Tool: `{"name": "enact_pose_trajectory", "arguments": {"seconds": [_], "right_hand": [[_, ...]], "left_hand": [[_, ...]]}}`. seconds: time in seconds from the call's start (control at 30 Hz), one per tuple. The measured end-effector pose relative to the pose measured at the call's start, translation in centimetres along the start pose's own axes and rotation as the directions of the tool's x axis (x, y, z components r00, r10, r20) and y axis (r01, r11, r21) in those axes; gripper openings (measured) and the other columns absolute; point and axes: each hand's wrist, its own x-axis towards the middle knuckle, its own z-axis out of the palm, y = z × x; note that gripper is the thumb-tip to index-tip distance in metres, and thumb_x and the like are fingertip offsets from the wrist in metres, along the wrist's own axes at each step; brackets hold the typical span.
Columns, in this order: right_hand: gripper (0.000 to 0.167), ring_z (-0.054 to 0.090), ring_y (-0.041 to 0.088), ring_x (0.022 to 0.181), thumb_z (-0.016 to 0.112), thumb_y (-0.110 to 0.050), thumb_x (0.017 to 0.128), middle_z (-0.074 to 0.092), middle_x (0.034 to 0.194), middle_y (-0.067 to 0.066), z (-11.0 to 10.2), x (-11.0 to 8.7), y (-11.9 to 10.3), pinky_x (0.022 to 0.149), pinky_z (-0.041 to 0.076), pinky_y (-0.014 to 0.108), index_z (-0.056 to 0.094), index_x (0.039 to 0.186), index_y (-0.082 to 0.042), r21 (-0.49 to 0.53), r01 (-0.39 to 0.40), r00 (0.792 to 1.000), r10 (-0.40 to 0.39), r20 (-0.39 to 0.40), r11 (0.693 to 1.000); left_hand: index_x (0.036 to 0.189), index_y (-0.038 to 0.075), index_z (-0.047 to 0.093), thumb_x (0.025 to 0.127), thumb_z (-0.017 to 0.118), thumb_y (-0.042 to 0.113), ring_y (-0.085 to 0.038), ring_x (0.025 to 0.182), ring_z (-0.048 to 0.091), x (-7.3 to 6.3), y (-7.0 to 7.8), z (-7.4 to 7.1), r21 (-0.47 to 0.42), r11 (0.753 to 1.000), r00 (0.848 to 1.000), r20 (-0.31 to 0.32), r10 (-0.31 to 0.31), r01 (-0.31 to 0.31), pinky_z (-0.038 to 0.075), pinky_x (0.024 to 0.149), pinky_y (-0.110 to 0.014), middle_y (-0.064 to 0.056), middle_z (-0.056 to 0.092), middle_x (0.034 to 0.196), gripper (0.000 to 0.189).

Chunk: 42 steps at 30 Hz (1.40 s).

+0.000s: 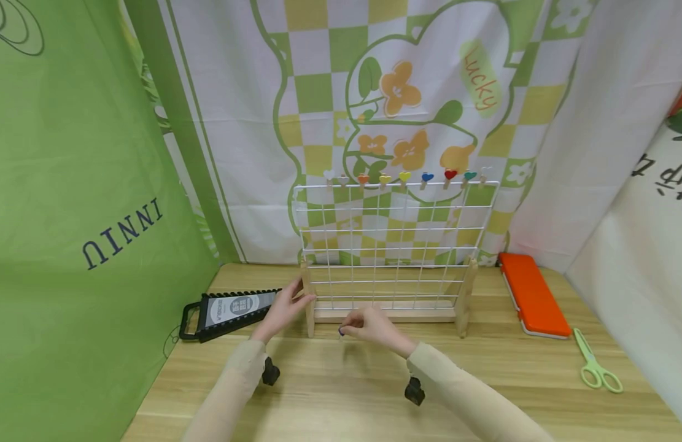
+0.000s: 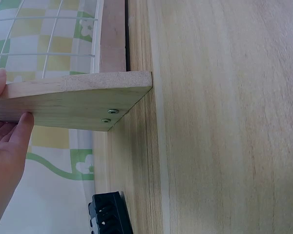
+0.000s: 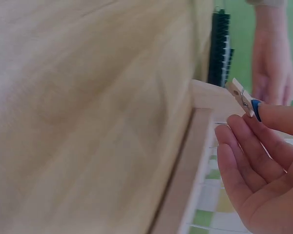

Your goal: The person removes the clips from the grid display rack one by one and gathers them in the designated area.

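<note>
A white wire grid rack (image 1: 396, 248) stands on wooden side supports, with several heart-topped mini clothespins (image 1: 405, 177) in mixed colours clipped along its top bar. At its left side my left hand (image 1: 285, 309) grips the wooden support (image 2: 83, 97), thumb on one face and fingers on the other. In front of the rack's lower bar, my right hand (image 1: 371, 328) pinches a small wooden clothespin (image 3: 241, 97) by its blue heart end, between thumb and forefinger. The right wrist view shows its other fingers loosely bent, and the pin's wooden tip pointing away from the hand.
A black-edged case with a grey label (image 1: 236, 309) lies left of the rack, near the left hand. To the right are an orange-red case (image 1: 534, 296) and green scissors (image 1: 595, 365). Patterned cloth (image 1: 318, 92) hangs behind the wooden table (image 1: 329, 405).
</note>
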Motion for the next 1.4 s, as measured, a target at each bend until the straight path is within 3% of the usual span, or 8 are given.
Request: {"name": "enact_pose_trajectory", "arguments": {"seconds": [0.17,0.43,0.67,0.83,0.9,1.07,1.4], "right_hand": [[0.012,0.064,0.002,0.074,0.07,-0.016,0.092,0.076,0.088,0.007,1.5,0.1,1.0,0.065,0.053,0.013,0.076,0.091,-0.006,-0.002,-0.021,1.0,0.021,0.017,1.0],[0.012,0.062,0.007,0.077,0.07,-0.017,0.092,0.077,0.088,0.006,2.6,0.4,1.5,0.067,0.052,0.018,0.077,0.091,-0.006,0.016,-0.088,0.993,0.087,0.086,0.996],[0.013,0.064,0.013,0.066,0.07,-0.016,0.093,0.076,0.084,0.008,3.0,0.8,2.1,0.054,0.048,0.014,0.077,0.091,-0.005,0.033,-0.124,0.984,0.119,0.131,0.992],[0.014,0.064,0.016,0.059,0.07,-0.016,0.092,0.075,0.079,0.009,3.4,1.0,2.4,0.047,0.046,0.012,0.077,0.091,-0.004,0.049,-0.138,0.982,0.13,0.138,0.989],[0.014,0.063,0.013,0.059,0.07,-0.016,0.092,0.075,0.078,0.009,3.5,1.1,2.4,0.046,0.046,0.012,0.078,0.091,-0.004,0.046,-0.142,0.981,0.134,0.139,0.989],[0.014,0.062,0.011,0.059,0.07,-0.015,0.092,0.075,0.077,0.01,3.7,1.2,2.6,0.047,0.045,0.011,0.078,0.092,-0.003,0.047,-0.157,0.979,0.149,0.14,0.986],[0.014,0.054,0.002,0.059,0.072,-0.015,0.091,0.077,0.085,0.01,3.6,1.4,2.8,0.053,0.044,0.011,0.077,0.092,-0.003,0.007,-0.101,0.988,0.1,0.114,0.995]], "left_hand": [[0.154,-0.008,0.023,0.099,0.058,0.005,-0.044,0.146,0.032,0.0,0.1,0.1,0.009,1.0,1.0,0.002,-0.018,0.018,0.036,0.119,-0.053,-0.03,0.033,0.155,0.066],[0.153,-0.004,0.03,0.097,0.064,0.014,-0.04,0.144,0.039,-0.1,0.0,0.1,0.012,1.0,1.0,-0.027,-0.008,0.008,0.042,0.116,-0.049,-0.026,0.04,0.153,0.068],[0.154,-0.002,0.028,0.098,0.062,0.013,-0.04,0.144,0.039,-0.1,-0.1,-0.1,0.014,1.0,1.0,-0.011,0.003,-0.003,0.042,0.116,-0.049,-0.026,0.04,0.154,0.068],[0.154,-0.007,0.024,0.099,0.059,0.009,-0.043,0.144,0.037,-0.9,2.5,-0.6,0.031,0.999,0.999,0.033,-0.017,0.015,0.04,0.117,-0.051,-0.031,0.036,0.154,0.067],[0.153,-0.009,0.022,0.099,0.058,0.008,-0.044,0.144,0.035,-0.9,2.6,-0.6,0.036,0.999,0.999,0.039,-0.027,0.026,0.039,0.118,-0.052,-0.031,0.034,0.154,0.067],[0.154,-0.006,0.025,0.099,0.061,0.01,-0.043,0.144,0.036,0.0,-0.1,-0.1,0.022,1.0,1.0,0.002,-0.008,0.008,0.039,0.117,-0.052,-0.03,0.036,0.154,0.068],[0.153,-0.003,0.03,0.097,0.063,0.015,-0.042,0.143,0.04,-0.1,-0.3,-0.2,0.008,1.0,1.0,-0.007,0.013,-0.013,0.043,0.116,-0.051,-0.027,0.04,0.153,0.067]]}}
